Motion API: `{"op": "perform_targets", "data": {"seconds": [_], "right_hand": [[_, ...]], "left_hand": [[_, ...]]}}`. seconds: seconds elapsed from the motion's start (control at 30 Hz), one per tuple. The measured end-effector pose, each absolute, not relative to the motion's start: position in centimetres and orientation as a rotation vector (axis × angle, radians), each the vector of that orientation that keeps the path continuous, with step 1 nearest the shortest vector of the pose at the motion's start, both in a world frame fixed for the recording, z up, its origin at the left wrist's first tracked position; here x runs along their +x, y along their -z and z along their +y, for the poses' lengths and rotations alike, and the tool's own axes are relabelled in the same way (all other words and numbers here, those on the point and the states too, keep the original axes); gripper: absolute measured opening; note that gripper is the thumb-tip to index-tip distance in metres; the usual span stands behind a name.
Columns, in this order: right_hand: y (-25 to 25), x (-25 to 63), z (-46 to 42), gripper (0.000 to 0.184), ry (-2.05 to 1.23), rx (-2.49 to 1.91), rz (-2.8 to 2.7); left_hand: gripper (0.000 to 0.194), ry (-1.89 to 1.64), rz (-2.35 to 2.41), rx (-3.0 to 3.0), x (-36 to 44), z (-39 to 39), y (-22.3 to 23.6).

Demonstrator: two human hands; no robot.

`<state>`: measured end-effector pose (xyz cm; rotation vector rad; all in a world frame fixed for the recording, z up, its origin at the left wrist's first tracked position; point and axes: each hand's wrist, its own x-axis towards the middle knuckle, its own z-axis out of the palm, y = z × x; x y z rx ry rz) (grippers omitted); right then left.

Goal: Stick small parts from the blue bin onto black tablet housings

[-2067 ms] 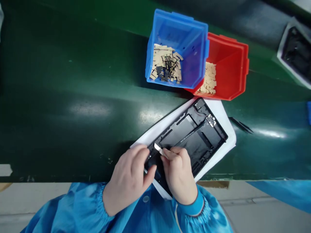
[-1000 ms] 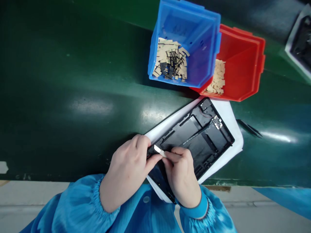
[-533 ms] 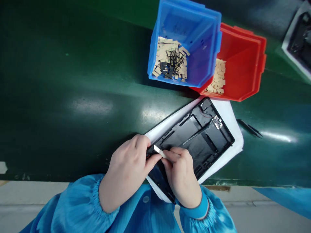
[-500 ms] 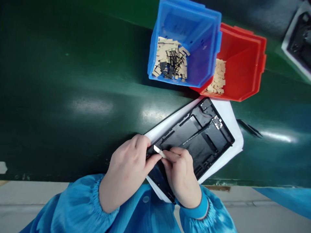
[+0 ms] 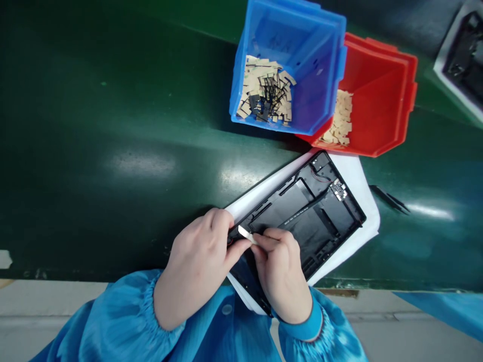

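Right in the thick of it, the right hand [image 5: 283,271] was closed in a pinch — thumb and forefinger clamped on a small pale strip [image 5: 247,235], its bright, flat end slanting up and to the left over the black casing [image 5: 309,226]. And there was the left hand [image 5: 194,266], curled at the casing's left end, its thumb reaching across to the strip, right beside the right hand's fingertips! Its other fingertips were hidden, so there was no telling how firmly it gripped.

The casing lay open and slanted on white sheets [image 5: 369,206] atop the green table [image 5: 113,115], its lower left part running beneath the hands. Up at its far right end sat a small circuit board [image 5: 338,190], with thin wires [image 5: 320,177] close by.

Beyond the casing, what a splash of colour — a blue bin [image 5: 317,95] overlapped a red bin [image 5: 381,100] in view, pale pieces in both, with dark bits and thin black strands mixed into the blue one's load. Out to the right of the sheets, black tweezers [image 5: 390,199] rested on the table, and in the upper right corner another dark casing [image 5: 468,60] showed, cut off by the edge of view.
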<state>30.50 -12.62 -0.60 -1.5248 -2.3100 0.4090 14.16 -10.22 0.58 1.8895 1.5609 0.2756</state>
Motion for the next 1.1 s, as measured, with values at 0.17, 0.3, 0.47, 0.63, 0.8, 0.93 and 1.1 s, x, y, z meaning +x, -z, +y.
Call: {"op": "perform_targets", "data": {"seconds": [0.17,0.3,0.47,0.63,0.8,0.93,1.1], "right_hand": [[0.71,30.31,-12.53,0.009,-0.384,-1.555,-2.322],[0.74,30.21,-12.45,0.009,-0.380,-1.571,-2.313],[0.70,30.09,-12.51,0.008,-0.361,-1.579,-2.331],[0.95,30.27,-12.66,0.009,-0.374,-1.577,-2.306],[1.09,30.64,-12.70,0.013,-0.445,-1.528,-2.251],[0.98,30.66,-12.60,0.010,-0.413,-1.494,-2.293],[0.89,30.58,-12.45,0.009,-0.386,-1.475,-2.315]], "left_hand": [[0.022,-0.182,1.577,1.928,14.29,-9.90,-0.83],[0.023,-0.127,1.584,1.963,14.36,-9.67,-0.89],[0.023,-0.098,1.594,1.967,14.49,-9.57,-0.86],[0.025,-0.116,1.638,1.963,14.66,-9.85,-0.78],[0.027,-0.182,1.601,1.937,14.26,-9.99,-0.79],[0.027,-0.211,1.586,1.933,14.07,-9.96,-0.69],[0.026,-0.249,1.587,1.943,14.05,-10.00,-0.59]]}}
